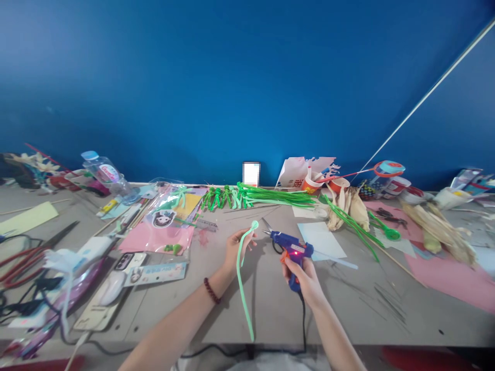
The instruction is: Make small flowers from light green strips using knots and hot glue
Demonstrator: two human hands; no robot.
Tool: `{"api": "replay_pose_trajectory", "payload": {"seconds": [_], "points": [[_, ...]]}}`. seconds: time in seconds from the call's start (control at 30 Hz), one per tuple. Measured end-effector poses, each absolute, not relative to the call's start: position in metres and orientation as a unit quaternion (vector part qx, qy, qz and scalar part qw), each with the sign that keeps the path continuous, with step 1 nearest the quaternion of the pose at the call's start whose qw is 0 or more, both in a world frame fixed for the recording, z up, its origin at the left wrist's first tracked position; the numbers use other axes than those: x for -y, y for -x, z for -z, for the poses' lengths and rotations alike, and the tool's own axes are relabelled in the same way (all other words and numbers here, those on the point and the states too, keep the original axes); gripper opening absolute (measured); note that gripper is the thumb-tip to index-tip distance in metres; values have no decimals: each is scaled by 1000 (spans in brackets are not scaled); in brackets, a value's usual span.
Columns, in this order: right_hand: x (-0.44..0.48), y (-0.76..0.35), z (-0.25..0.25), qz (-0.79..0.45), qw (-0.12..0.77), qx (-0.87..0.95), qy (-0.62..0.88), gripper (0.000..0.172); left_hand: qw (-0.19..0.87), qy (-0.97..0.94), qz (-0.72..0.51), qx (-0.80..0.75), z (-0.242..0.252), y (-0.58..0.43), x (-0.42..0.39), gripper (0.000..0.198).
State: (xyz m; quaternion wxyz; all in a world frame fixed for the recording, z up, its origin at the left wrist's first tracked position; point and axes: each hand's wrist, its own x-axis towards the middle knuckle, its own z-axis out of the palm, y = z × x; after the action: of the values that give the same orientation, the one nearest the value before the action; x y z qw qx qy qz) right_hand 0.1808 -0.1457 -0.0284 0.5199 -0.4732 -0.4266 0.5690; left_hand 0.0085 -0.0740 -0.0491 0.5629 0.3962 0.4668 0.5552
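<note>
My left hand (236,248) is closed on a light green pipe cleaner (240,288), whose top end is coiled into a small round disc. The long tail hangs down toward the table's front edge. In my right hand (303,278) is a blue glue gun (291,244) with a red light glowing on its side and an orange trigger under my finger. Its nozzle points left toward the coil, with a gap between them. A clear glue stick (336,259) juts from the gun's back. Behind the nozzle lie scissors (267,225), partly hidden by the gun.
Bundled green pipe cleaners (282,196) lie along the blue wall. A plastic bag (154,232) with pink paper, a phone (102,299) and large scissors (34,257) are at left. Dried husks (441,232) and loose green stems (353,226) lie at right. The gun's cord (303,322) runs off the front edge.
</note>
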Motion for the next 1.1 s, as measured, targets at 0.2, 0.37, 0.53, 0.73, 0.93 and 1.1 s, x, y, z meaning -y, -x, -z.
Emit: {"api": "replay_pose_trajectory", "payload": {"seconds": [0.2, 0.37, 0.53, 0.73, 0.93, 1.1], "points": [[150, -175, 41, -485, 490, 523, 501, 32, 543, -471, -534, -446, 49, -8, 78, 29], [150, -174, 45, -442, 476, 547, 528, 32, 550, -492, -541, -404, 46, -6, 81, 28], [151, -172, 39, -396, 463, 586, 534, 29, 560, -487, -540, -396, 43, -7, 84, 28], [151, -172, 35, -349, 453, 622, 536, 32, 564, -480, -532, -410, 44, -8, 84, 28], [152, -173, 39, -328, 441, 635, 544, 34, 564, -500, -526, -393, 40, -9, 86, 28], [152, -173, 40, -317, 442, 635, 549, 34, 562, -498, -529, -395, 39, -9, 86, 28]]}}
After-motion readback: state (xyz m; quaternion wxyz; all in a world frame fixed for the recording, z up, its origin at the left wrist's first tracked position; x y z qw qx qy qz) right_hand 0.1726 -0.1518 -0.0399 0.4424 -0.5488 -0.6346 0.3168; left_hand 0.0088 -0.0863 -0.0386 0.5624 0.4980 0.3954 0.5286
